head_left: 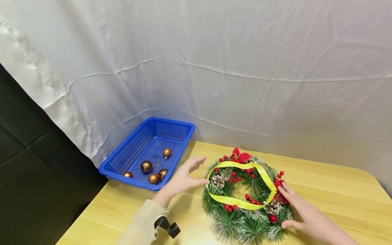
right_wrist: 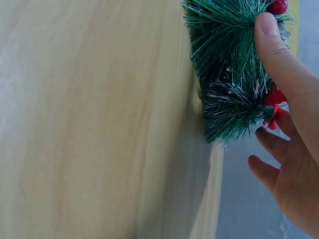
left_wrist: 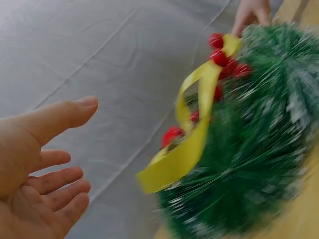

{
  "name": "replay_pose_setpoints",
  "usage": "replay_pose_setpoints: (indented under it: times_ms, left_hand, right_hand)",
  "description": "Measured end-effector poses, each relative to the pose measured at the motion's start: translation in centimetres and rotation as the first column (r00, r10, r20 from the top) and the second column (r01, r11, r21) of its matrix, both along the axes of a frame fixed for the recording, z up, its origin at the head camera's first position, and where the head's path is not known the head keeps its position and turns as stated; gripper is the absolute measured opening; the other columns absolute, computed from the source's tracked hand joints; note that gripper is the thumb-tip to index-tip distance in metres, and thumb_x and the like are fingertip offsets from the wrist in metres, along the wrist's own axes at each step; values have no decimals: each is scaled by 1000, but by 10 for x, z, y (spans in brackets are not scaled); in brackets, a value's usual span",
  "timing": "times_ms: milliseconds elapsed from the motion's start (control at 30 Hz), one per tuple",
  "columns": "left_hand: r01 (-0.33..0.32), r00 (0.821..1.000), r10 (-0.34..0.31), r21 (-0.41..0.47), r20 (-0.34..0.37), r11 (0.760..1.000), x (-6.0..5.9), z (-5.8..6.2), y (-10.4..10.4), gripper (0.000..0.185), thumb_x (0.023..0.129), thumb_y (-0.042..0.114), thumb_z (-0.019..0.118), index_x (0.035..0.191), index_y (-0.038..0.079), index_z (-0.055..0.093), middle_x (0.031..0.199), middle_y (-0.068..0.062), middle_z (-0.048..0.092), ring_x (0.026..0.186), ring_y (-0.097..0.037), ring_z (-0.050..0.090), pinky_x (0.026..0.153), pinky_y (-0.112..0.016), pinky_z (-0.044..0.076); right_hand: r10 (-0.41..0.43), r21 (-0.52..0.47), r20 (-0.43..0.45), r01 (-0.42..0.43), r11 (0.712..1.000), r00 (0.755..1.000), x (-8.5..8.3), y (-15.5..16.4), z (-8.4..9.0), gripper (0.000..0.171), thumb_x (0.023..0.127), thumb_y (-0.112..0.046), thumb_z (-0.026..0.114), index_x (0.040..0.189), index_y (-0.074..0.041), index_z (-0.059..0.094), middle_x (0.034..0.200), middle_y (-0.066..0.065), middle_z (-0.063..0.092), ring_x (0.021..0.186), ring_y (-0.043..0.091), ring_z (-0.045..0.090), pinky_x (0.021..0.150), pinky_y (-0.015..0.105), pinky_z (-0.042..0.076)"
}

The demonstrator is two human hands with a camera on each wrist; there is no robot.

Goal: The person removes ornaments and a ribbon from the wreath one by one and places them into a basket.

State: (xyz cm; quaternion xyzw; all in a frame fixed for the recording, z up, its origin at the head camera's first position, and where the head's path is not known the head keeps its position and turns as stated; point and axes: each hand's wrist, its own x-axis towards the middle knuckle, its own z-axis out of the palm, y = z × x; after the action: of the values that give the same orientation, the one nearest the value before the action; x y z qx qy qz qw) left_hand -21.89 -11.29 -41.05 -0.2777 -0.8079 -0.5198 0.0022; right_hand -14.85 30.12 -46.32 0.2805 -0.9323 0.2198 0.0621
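A green wreath (head_left: 228,221) with red berries, pinecones and red flowers lies on the wooden table. Across its top runs a loop of yellow ribbon (head_left: 242,203). At the wreath's left side my left hand (head_left: 183,177) hovers with fingers spread, thumb near the ribbon; the left wrist view shows a gap between that hand and the wreath (left_wrist: 234,169). My right hand (head_left: 306,214) rests against the wreath's right edge, its fingers extended by a red flower (head_left: 280,194). In the right wrist view, its thumb lies over the green needles (right_wrist: 234,64).
A blue plastic basket (head_left: 180,127) stands at the table's back left, holding several bronze and gold ball ornaments (head_left: 146,166). A grey-white curtain (head_left: 245,68) hangs behind the table (head_left: 330,183). Black cloth (head_left: 27,163) hangs at the far left.
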Motion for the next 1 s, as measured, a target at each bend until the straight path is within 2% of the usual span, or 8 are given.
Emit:
replay_pose_setpoints:
  times_ms: [167, 333, 400, 500, 567, 633, 767, 1000]
  left_hand:
    - [4, 998, 2, -85, 66, 996, 3, -18, 13, 91, 72, 33, 83, 148, 19, 34, 149, -3, 35, 133, -27, 36, 111, -43, 29]
    - [89, 987, -78, -77, 138, 993, 0, -31, 18, 103, 68, 30, 86, 151, 21, 25, 154, -2, 24, 136, -33, 32, 111, -46, 27]
    - [119, 984, -107, -83, 139, 989, -1, -33, 19, 108, 66, 29, 87, 152, 20, 23, 155, -2, 21, 136, -32, 31, 111, -45, 27]
    - [147, 984, -133, -115, 114, 983, -3, -35, 20, 112, 64, 31, 88, 153, 21, 20, 155, -3, 19, 136, -30, 32, 111, -43, 27]
    - [148, 986, -135, -150, 95, 978, -4, -36, 21, 114, 63, 33, 88, 153, 22, 19, 156, -3, 17, 136, -29, 32, 111, -44, 29]
    - [143, 988, -130, -188, 79, 972, -5, -37, 22, 115, 63, 36, 88, 153, 24, 18, 157, -3, 17, 136, -28, 31, 110, -46, 29]
    - [117, 993, -108, -271, 49, 955, -7, -39, 25, 113, 63, 40, 87, 153, 24, 20, 157, -3, 17, 139, -26, 26, 109, -52, 28]
    - [67, 998, -66, -295, 15, 953, -9, -40, 24, 103, 66, 42, 85, 151, 19, 30, 155, -8, 25, 137, -27, 31, 108, -52, 31]
  right_hand:
    - [7, 4, -12, -7, 1000, 1000, 0, 1, -1, 103, 70, -40, 79, 152, -13, 23, 156, 17, 17, 124, 46, 36, 84, 69, 41]
    - [3, 17, -41, -2, 1000, 999, 0, 2, -2, 105, 69, -41, 80, 152, -13, 24, 156, 16, 18, 134, 19, 21, 87, 65, 42]
    - [-7, 21, -41, 8, 1000, 999, 0, 2, -2, 105, 68, -41, 80, 152, -14, 23, 156, 15, 18, 134, 9, 15, 93, 60, 40]
    - [-12, 23, -40, 13, 1000, 999, 0, 2, -2, 106, 68, -41, 80, 153, -15, 23, 156, 15, 18, 134, 3, 11, 94, 58, 38]
    - [-10, 17, -35, 10, 1000, 999, 0, 2, -2, 106, 68, -41, 81, 153, -15, 22, 156, 15, 18, 134, 6, 12, 93, 60, 38]
    - [-1, 9, -33, 2, 1000, 999, 0, 3, -2, 106, 68, -41, 81, 153, -14, 22, 156, 16, 17, 134, 12, 15, 87, 67, 40]
    - [2, 2, -27, -2, 1000, 1000, -1, 3, -2, 107, 68, -41, 81, 153, -14, 21, 157, 16, 16, 133, 25, 21, 86, 69, 40]
    - [2, 7, -27, -2, 1000, 1000, 0, 2, -1, 108, 67, -43, 81, 153, -14, 22, 156, 18, 17, 130, 37, 27, 85, 70, 40]
